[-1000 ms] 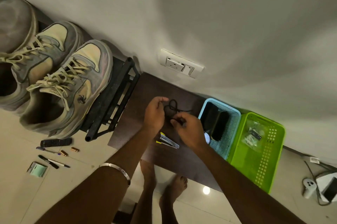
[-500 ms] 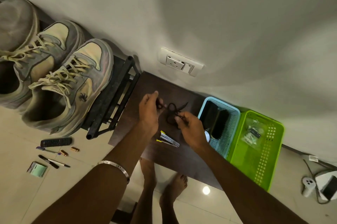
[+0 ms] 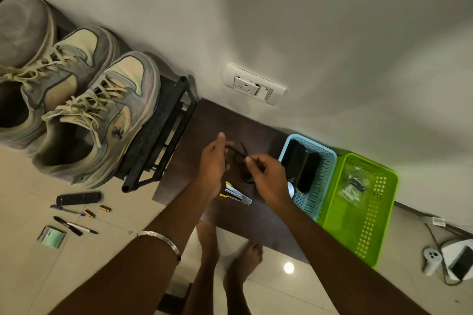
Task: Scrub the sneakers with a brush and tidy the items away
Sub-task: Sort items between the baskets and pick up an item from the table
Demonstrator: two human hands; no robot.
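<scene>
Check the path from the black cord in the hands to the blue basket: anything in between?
Nothing visible blocks it. Both hands, left and right, hold the black cord above the dark board; the blue basket sits just right, open-topped, with brushes inside. The stapler lies nearer the person.

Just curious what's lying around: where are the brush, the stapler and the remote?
brush (image 3: 308, 172), head view, on its dark bristles
stapler (image 3: 236, 194), head view, on its metal top
remote (image 3: 78, 198), head view, on its middle
</scene>
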